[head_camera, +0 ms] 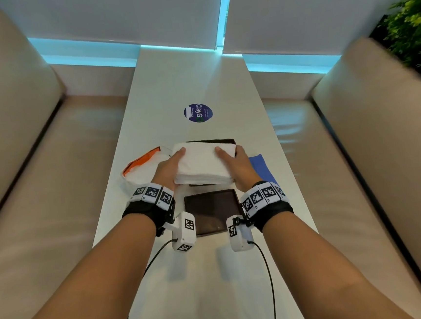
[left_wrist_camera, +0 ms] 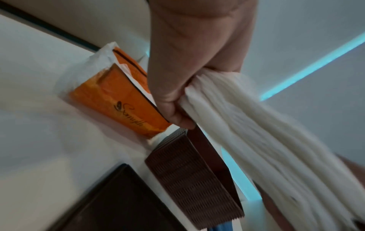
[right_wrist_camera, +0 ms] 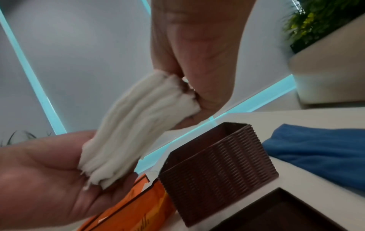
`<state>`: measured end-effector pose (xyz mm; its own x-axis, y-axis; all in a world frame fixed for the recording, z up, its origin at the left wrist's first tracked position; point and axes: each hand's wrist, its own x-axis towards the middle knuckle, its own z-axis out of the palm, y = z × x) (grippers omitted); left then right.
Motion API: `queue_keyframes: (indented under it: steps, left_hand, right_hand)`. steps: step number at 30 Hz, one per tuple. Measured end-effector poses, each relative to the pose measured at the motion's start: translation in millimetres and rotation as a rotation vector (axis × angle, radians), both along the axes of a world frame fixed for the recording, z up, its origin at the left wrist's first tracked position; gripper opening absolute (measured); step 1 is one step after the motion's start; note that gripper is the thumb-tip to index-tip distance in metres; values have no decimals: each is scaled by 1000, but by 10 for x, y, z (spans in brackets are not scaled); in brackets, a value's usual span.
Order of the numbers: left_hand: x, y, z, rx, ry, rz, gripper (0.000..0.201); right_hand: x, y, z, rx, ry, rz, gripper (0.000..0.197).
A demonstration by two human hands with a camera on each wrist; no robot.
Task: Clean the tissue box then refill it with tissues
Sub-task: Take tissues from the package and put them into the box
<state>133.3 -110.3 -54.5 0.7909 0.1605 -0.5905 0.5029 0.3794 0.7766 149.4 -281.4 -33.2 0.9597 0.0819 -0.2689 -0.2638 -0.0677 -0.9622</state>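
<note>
1. The fingers (head_camera: 182, 150) of the left hand (head_camera: 166, 171) and those of the right hand (head_camera: 237, 163) are curled over the two ends of the tissues (head_camera: 202, 165), thumbs under. Both hands clamp the one stack between them, and the grip looks firm enough to squash the ends.
2. The stack hangs just above the open box (right_wrist_camera: 217, 162), not yet inside it as far as I can see. I'd square its edges to the box walls before lowering.
3. Keep it level and ease it down. A thick, soft stack will likely catch on the rim if one end dips (the corners look tight).
4. Release only when it sits flat, then slide the fingers out sideways.
5. The lid (head_camera: 212, 211) lies near on the table (head_camera: 214, 273), the orange wrapper (left_wrist_camera: 118, 100) left of the box, the blue cloth (right_wrist_camera: 316, 153) right.
</note>
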Motion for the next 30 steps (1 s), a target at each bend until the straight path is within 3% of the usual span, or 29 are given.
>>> queue_keyframes:
  steps: [2,3,7,11,17,21,26,30]
  left_hand:
    - [113,-31,-102,98,-5,-17,91]
    - [135,-62,-84,136,-13,-35,93]
    - [177,-160,127,100,-29,-44,45]
    - [309,-235,151,295,-86,-53,37]
    - [451,-377,34,753,-151,-121,44]
    - [490,-420,-69,906,-169,-257,34]
    - [541,-507,-123,989,-96,-537,68]
    - [394,-408,-101,866,-200,-416,67]
  right_hand:
    - [59,1,-57,-67,-4,103,49]
    - [81,-1,-71,-107,6,146,48]
    - [249,-114,-22,-139,63,25,72]
    - [431,-174,47,-121,164,80,80]
    - [571,-157,-28,-388,-126,24,67]
    - [579,-122,-212,-516,-141,73,54]
    - [606,-55,-357,-604,-82,123,55]
    - [627,-10,-390,-654,-74,93,57]
